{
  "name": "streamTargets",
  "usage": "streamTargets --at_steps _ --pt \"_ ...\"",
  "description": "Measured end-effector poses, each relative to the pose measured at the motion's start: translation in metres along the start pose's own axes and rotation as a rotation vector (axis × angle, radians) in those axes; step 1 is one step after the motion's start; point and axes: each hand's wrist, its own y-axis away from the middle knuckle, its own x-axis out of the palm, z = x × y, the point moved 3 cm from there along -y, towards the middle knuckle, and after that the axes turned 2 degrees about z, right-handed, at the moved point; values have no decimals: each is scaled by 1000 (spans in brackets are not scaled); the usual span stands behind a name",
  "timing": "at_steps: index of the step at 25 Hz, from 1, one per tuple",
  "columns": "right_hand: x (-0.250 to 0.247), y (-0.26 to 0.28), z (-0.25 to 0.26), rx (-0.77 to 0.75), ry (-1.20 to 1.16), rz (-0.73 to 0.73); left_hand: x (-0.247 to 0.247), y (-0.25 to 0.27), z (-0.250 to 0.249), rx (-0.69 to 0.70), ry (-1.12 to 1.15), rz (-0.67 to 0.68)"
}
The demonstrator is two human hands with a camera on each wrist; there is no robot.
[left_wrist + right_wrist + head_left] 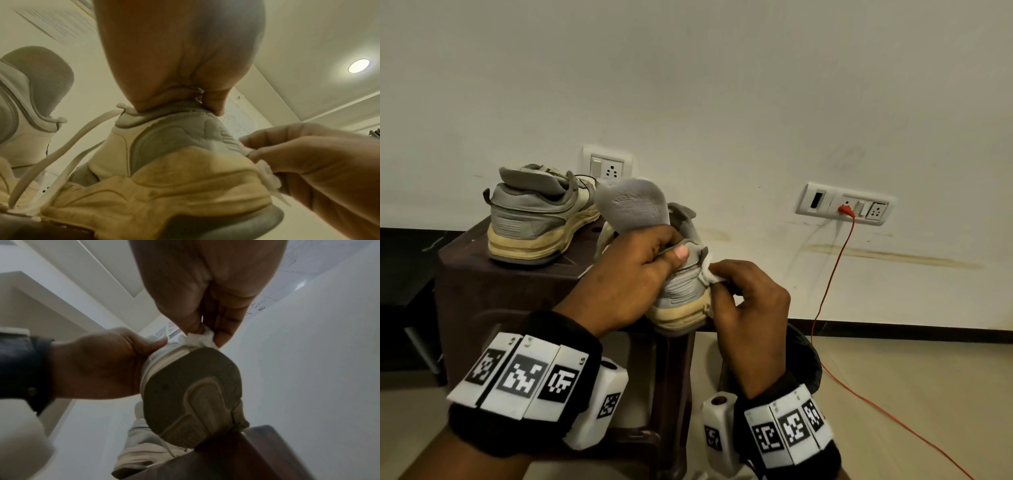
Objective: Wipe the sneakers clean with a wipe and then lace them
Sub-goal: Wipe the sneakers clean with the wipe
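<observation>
Two grey and cream sneakers stand on a dark brown stool. The near sneaker has its heel over the stool's front edge, and its grey insole sticks up out of it. My left hand grips this sneaker's heel collar, thumb on the rim. My right hand pinches a white wipe against the back of the heel. In the left wrist view the wipe lies against the heel, and loose laces hang. The right wrist view shows the sole and wipe.
The second sneaker stands at the stool's back left, heel toward me. Wall sockets sit behind, and an orange cable runs down from one across the floor on the right. A dark bin stands below my right hand.
</observation>
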Motion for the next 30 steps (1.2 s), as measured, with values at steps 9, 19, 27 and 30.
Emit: streamTargets --at_steps 9,19,27,30 --pt "-12 -15 -20 223 -65 -42 12 0 -1 5 -121 100" --pt "-2 -7 24 -179 -7 42 3 -3 4 -62 -2 106" --pt "-2 -9 24 -187 56 -75 0 2 -7 42 -250 198" --pt "-1 7 49 -346 58 30 -7 6 -24 94 -194 192"
